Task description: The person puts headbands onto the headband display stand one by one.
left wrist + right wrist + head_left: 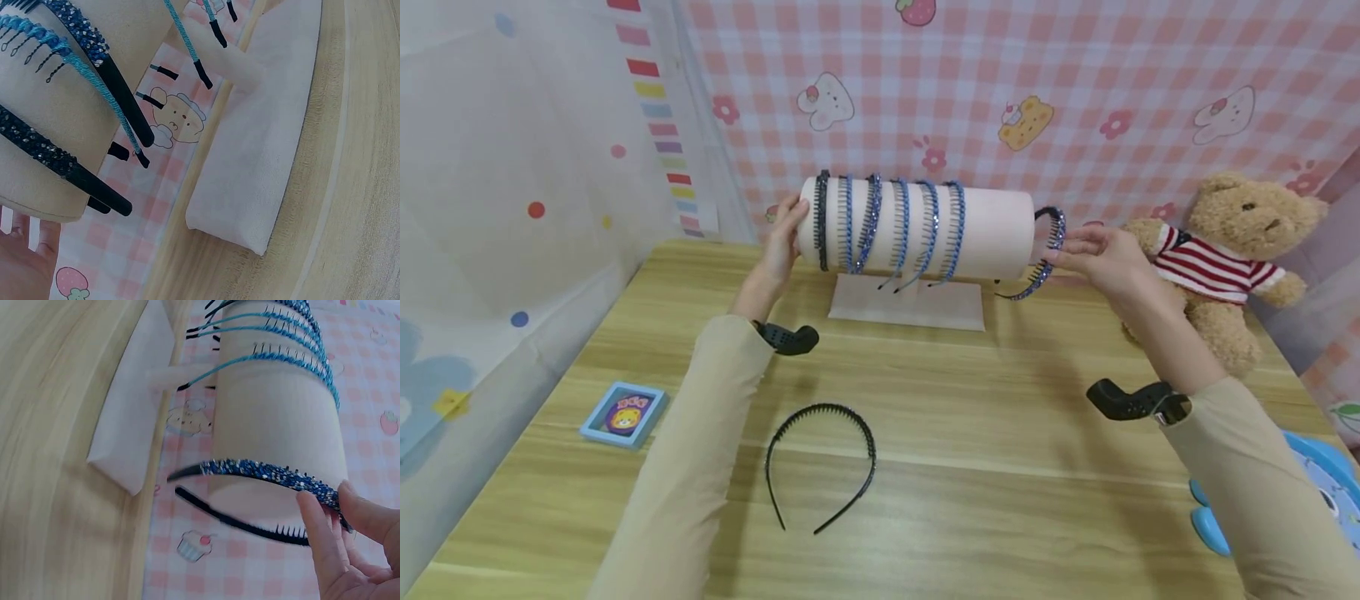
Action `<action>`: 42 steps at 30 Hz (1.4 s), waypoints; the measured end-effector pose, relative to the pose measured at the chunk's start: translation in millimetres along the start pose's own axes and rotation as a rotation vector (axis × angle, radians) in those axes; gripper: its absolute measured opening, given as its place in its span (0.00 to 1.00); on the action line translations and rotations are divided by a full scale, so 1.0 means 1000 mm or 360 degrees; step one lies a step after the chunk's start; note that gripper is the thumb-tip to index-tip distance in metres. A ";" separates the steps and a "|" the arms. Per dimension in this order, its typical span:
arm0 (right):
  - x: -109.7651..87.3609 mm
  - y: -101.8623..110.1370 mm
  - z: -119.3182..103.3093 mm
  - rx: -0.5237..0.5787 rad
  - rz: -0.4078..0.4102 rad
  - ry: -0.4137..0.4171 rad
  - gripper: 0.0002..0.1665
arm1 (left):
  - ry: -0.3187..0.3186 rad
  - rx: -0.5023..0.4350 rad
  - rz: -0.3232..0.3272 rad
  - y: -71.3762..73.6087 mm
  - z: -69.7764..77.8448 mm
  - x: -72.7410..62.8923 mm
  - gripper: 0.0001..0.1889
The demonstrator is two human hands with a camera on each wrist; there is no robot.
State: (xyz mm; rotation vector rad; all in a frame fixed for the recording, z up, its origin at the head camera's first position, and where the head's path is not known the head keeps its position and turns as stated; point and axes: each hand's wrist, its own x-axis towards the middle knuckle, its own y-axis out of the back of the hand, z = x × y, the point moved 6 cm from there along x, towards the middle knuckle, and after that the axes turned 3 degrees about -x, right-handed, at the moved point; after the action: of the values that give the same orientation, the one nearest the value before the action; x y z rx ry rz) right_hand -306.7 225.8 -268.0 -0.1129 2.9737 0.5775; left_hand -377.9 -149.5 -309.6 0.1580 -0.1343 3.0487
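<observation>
A pale roll-shaped headband stand (996, 232) stands at the back of the table with several black and blue toothed headbands over it. At the roll's left end, my left hand (780, 242) holds the rim; in the left wrist view its fingers (47, 240) pass partly out of sight behind the roll. My right hand (1112, 265) pinches a glittery blue headband (269, 472) between thumb and fingers. This headband is upright at the roll's right end, its open side toward the table, and overlaps the end in the right wrist view.
A black headband (871, 442) lies on the table (970, 467) in front. To the left is a small blue frame (658, 406) with a bear picture. A teddy bear (1217, 267) sits at the back right, near a blue object (1210, 529) partly hidden by my right sleeve.
</observation>
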 end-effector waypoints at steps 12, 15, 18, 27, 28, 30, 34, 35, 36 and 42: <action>0.010 -0.011 -0.026 -0.0326 0.0289 0.0327 0.38 | -0.0012 -0.0002 0.0014 0.000 0.001 -0.001 0.29; 0.011 -0.008 -0.029 -0.0605 0.0365 0.0415 0.46 | -0.0011 0.0002 0.0013 0.000 0.000 -0.001 0.29; 0.014 -0.006 -0.031 -0.0781 0.0309 0.0530 0.54 | -0.0015 -0.0004 0.0010 -0.001 0.001 0.000 0.30; 0.025 -0.008 -0.018 -0.0936 -0.0034 0.0578 0.53 | 0.0001 0.0003 -0.0008 -0.001 0.001 -0.001 0.31; 0.026 -0.007 -0.018 -0.0948 -0.0038 0.0610 0.55 | 0.0002 0.0000 -0.0010 -0.001 0.001 -0.001 0.31; 0.028 -0.006 -0.017 -0.0975 -0.0040 0.0666 0.60 | 0.0000 0.0001 -0.0016 -0.001 0.001 -0.001 0.31; 0.031 -0.004 -0.016 -0.0968 -0.0031 0.0746 0.64 | -0.0006 -0.0002 -0.0019 -0.001 0.001 -0.001 0.31; 0.032 -0.004 -0.016 -0.0969 -0.0024 0.0758 0.64 | -0.0005 -0.0001 -0.0018 -0.001 0.001 -0.001 0.31; 0.032 -0.004 -0.016 -0.0969 -0.0017 0.0773 0.64 | -0.0004 -0.0001 -0.0015 -0.001 0.000 -0.001 0.31; 0.032 -0.004 -0.015 -0.1007 0.0085 0.0887 0.64 | -0.0004 0.0004 0.0003 0.000 0.000 -0.001 0.30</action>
State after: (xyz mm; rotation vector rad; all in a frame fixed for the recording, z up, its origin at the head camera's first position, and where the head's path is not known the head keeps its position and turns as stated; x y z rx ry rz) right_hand -339.8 214.1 -259.3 -0.2850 3.1548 1.7268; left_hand -376.8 -149.2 -309.2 0.1621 -0.1312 3.0504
